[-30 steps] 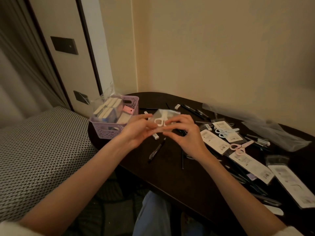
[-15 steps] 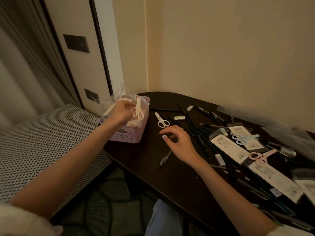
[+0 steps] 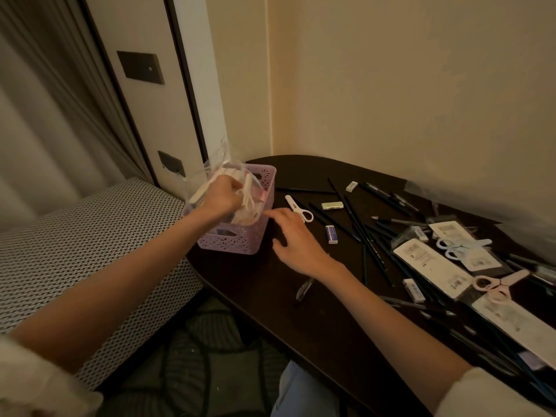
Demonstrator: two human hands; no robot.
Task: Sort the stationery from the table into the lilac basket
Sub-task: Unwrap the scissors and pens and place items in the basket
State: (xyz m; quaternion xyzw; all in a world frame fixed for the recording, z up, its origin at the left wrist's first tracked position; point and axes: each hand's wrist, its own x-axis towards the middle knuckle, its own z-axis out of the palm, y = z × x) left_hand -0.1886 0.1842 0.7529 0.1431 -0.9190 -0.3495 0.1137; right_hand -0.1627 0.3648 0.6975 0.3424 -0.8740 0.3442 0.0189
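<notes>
Left hand [image 3: 224, 195] is hovering over the lilac basket [image 3: 240, 239], fingers curled around a pair of white scissors [image 3: 247, 197] — blurred, handles hanging down toward the basket's contents. Clear plastic wrap [image 3: 210, 173] is sticking up at the basket's far-left corner, right beside the hand.

Right hand [image 3: 296, 239] is lying relaxed on the dark table [image 3: 264, 284], fingers extended and holding nothing, index fingertip nearly touching the basket's right wall. A 2nd pair of white scissors [image 3: 298, 208] is lying on the table just beyond those fingertips.

Step in hand, as judged: dropping the held scissors into the basket.
- Lowering them past the rim before letting go — the basket is already looking fairly full, so a high release could bounce them out.
- Keeping clear of the plastic wrap so it is not snagging the handles.
- Right hand is well placed for steadying the basket wall, or for taking the 2nd scissors afterward.

Remaining on the table: white eraser [image 3: 332, 234], pale green eraser [image 3: 332, 205], dark pencils [image 3: 358, 224], packaged blue scissors [image 3: 460, 246] and pink scissors [image 3: 493, 284]. Task is looking far from finished.
</notes>
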